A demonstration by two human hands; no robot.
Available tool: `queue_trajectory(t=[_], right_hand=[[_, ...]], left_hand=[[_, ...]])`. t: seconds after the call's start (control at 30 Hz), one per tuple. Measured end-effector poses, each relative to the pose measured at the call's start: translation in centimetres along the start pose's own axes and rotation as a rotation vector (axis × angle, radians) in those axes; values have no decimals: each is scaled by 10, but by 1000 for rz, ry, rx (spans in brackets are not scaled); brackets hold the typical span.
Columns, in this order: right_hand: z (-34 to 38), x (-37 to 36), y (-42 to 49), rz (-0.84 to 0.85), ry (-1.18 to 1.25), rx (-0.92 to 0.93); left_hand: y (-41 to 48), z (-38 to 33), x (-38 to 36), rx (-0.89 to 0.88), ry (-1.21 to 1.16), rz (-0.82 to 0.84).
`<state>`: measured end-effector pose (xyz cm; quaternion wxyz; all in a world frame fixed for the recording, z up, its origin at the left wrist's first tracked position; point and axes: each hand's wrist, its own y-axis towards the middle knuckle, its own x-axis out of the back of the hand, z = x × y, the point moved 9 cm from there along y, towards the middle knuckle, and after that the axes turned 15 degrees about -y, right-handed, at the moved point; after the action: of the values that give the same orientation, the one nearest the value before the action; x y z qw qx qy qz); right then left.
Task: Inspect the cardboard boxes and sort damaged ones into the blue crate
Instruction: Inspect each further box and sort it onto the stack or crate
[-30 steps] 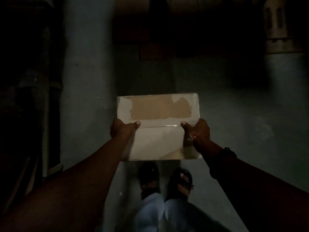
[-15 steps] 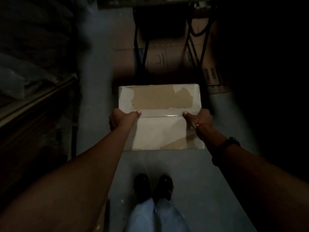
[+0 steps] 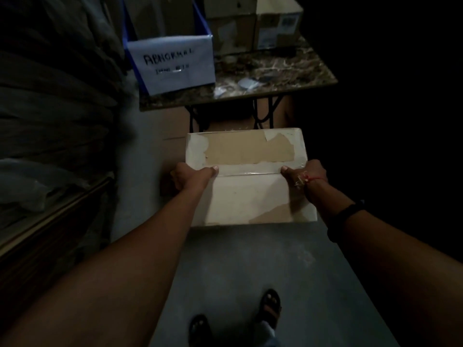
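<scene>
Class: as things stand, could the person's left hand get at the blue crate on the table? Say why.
Probably not yet. The left hand grips the torn cardboard box, shared with the right hand, and the blue crate stands farther ahead on the marble table. Nothing stands between.

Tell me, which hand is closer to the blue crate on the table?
Left. The left hand grips the cardboard box by its left edge, almost straight below the blue crate in the view. The right hand grips the right edge, farther off to the crate's right.
</scene>
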<state>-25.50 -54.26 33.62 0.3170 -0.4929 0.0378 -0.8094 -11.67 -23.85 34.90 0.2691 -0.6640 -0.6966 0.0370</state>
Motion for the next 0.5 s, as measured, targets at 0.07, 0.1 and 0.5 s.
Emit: queue_trajectory(t=[0.07,0.1,0.5], right_hand=[[-5,21,20,2,-15,1],[-6,33,28,-1,-28,6],[-1,152,143,-42,-86,53]], left_hand=[[-8,-16,-22,-11,8,-15],[-12,-24,-34,-14,12,-17],[-27,-121,-152,-65,44,-59]])
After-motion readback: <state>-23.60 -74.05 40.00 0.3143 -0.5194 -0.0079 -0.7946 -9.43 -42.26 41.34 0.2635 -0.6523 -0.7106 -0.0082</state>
